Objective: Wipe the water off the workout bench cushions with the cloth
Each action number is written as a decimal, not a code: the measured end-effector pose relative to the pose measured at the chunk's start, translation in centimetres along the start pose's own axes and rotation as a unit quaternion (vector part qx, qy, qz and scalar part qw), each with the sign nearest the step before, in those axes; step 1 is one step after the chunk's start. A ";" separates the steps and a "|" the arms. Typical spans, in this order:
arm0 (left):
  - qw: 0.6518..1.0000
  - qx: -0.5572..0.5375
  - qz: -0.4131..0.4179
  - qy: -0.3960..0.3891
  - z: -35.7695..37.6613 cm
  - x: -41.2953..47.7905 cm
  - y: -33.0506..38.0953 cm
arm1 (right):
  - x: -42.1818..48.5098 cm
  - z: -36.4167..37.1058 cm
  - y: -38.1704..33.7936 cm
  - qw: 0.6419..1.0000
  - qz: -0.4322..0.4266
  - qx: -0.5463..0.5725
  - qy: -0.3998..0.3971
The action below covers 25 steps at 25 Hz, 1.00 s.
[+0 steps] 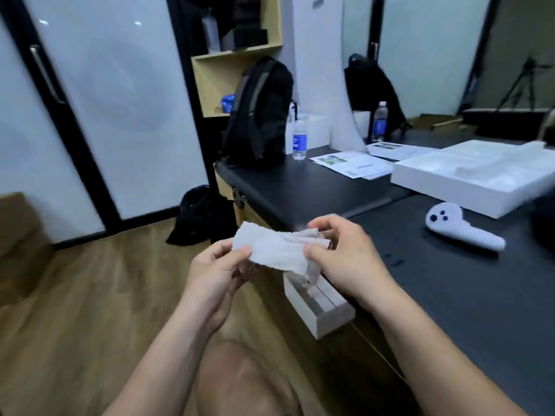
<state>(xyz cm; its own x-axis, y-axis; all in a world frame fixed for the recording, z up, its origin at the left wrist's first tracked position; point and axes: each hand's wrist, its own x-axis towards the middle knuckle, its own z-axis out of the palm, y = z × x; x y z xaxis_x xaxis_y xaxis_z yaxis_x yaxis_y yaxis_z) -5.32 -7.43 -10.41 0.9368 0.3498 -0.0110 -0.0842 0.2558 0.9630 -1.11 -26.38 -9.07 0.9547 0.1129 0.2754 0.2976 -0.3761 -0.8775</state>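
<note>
Around you is a room with a wood floor (75, 295) and frosted glass doors (120, 100). The black workout bench cushions (465, 295) stretch away on your right.

Your left hand (216, 271) pinches the left end of the cloth (276, 250) between thumb and curled fingers. Your right hand (345, 253) does the same at the right end, fingers bent round the bunched fabric. The pale, crumpled cloth is drawn out between both hands. It is held in the air just off the near edge of the cushions and touches neither of them. A loose tail of it hangs down under your right thumb.

Right below the cloth, an open white box (318, 301) sits against the side of the bench. On the near cushion, to the right of your right hand, lies a white controller (462, 228). Beyond it rests a large white tray (471, 175), then some printed papers (354, 165). Two water bottles (299, 139) and a black backpack (261, 112) stand at the far end. A second black bag (204, 214) slumps on the floor beside the bench. A wooden shelf (237, 55) rises behind the backpack.
</note>
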 end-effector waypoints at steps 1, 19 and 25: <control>0.999 0.019 -0.001 -0.026 2.2 0.7 -0.3 | -0.2 -1.9 0.4 0.998 -0.004 -0.045 0.037; 0.846 0.455 0.210 -0.184 12.0 11.7 -6.1 | 3.2 -7.6 5.5 0.946 0.079 -0.296 0.110; 0.968 0.093 0.090 -0.214 2.3 10.6 11.0 | 9.4 -1.0 -9.2 0.959 -0.066 0.223 -0.164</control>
